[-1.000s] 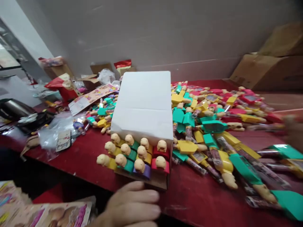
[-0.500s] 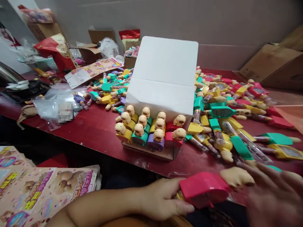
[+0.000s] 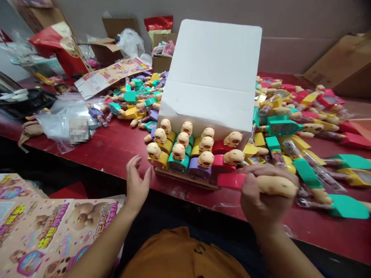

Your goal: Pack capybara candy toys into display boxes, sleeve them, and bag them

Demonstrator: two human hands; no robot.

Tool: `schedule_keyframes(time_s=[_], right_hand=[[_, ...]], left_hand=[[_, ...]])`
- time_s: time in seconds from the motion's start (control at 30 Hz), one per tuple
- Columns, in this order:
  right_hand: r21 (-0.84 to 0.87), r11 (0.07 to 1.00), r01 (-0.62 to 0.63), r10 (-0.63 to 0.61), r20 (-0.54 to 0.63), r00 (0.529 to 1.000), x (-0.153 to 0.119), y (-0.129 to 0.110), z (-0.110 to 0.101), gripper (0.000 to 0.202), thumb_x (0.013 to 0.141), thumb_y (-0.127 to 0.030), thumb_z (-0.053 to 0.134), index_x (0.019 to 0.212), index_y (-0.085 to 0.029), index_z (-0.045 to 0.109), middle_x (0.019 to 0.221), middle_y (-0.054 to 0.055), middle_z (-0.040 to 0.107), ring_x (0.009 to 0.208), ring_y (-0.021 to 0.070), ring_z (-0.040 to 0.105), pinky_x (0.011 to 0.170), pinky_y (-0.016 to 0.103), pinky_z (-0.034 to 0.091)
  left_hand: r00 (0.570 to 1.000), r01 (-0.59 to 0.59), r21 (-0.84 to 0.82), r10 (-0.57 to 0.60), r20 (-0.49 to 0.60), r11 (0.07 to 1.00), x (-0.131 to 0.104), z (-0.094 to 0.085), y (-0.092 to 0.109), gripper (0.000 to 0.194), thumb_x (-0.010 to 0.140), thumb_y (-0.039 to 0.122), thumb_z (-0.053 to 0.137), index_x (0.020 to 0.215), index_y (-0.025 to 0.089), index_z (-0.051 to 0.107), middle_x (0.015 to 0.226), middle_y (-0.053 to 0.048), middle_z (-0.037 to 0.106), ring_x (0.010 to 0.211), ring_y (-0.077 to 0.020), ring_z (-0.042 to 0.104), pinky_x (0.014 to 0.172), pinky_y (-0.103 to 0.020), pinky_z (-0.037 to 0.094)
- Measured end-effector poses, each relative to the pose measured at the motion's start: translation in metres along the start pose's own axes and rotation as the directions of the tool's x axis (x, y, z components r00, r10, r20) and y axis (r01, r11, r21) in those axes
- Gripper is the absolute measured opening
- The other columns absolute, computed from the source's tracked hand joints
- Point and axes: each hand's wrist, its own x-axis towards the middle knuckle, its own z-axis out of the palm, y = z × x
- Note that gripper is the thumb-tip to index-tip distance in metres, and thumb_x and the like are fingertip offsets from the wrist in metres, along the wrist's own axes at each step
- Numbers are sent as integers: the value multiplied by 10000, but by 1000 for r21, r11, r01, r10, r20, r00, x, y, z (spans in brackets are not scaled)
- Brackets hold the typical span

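My right hand (image 3: pixel 261 197) is closed around a red capybara toy (image 3: pixel 233 180), its beige animal figure sticking out to the right of my fingers. The toy lies tilted at the front right corner of an open white box (image 3: pixel 214 69), close to the red toys inside. Rows of similar toys (image 3: pixel 178 151) in yellow, green, purple and red stand in the box with their figures upward. To the box's front left, my left hand (image 3: pixel 138 185) is empty, fingers apart and thumb out.
Loose toys (image 3: pixel 307 173) are heaped on the red table (image 3: pixel 116 150) right of and behind the box. Printed cardboard sheets (image 3: pixel 58 231) are stacked at the lower left. A clear plastic bag (image 3: pixel 62 119) and a cardboard carton (image 3: pixel 342 61) are farther off.
The red toy has passed from my left hand to my right and moved up to the box's front corner. My left hand has let go and shifted left.
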Motion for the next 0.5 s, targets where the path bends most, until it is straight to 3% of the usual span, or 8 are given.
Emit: schedule_keyframes(time_s=[0.07, 0.13, 0.27, 0.37, 0.43, 0.5], right_hand=[[-16, 998, 53, -52, 37, 998, 4, -2, 11, 204, 767, -235, 575, 726, -214, 376, 661, -19, 468, 565, 145, 487, 581, 304, 407], [-107, 992, 74, -64, 91, 994, 5, -6, 19, 207, 774, -228, 557, 685, -215, 371, 652, -9, 453, 552, 142, 458, 562, 304, 389], [-334, 921, 202, -186, 79, 979, 0, -1, 32, 220, 810, -266, 545, 878, -215, 341, 862, 57, 395, 805, 221, 465, 693, 380, 421], [-359, 906, 226, -221, 57, 974, -8, 14, 33, 290, 843, -278, 554, 968, -220, 300, 956, 75, 359, 902, 235, 434, 771, 413, 410], [-288, 938, 192, -175, 87, 981, -14, 25, 26, 369, 835, -381, 593, 1015, -216, 317, 1008, 86, 366, 939, 244, 432, 782, 421, 405], [-142, 987, 77, -61, 110, 992, -23, 33, 16, 466, 799, -479, 621, 1046, -213, 327, 1054, 96, 376, 963, 254, 443, 770, 422, 409]], left_hand=[[973, 71, -25, -63, 224, 997, 9, 8, -4, 366, 870, 390, 442, 1155, 161, 462, 1145, -111, 553, 1079, -212, 530, 884, -324, 443], [938, 115, 0, -109, 330, 993, 9, 16, -1, 325, 876, 405, 415, 1069, 172, 533, 1005, -86, 625, 974, -224, 589, 827, -324, 459], [918, 227, 60, -234, 319, 972, -5, 21, 4, 371, 862, 447, 398, 1056, 163, 538, 898, -103, 641, 874, -291, 605, 774, -407, 448], [903, 267, -16, -244, 354, 964, -5, 12, 3, 414, 819, 479, 447, 1049, 146, 533, 945, -117, 645, 899, -291, 606, 788, -413, 462], [891, 285, -109, -221, 398, 952, 11, 1, 4, 404, 799, 483, 469, 1003, 144, 548, 981, -110, 648, 924, -262, 611, 808, -380, 480], [901, 323, -254, -213, 378, 912, 42, -8, 15, 398, 789, 478, 477, 1005, 152, 549, 1074, -103, 629, 1013, -239, 587, 861, -349, 472]])
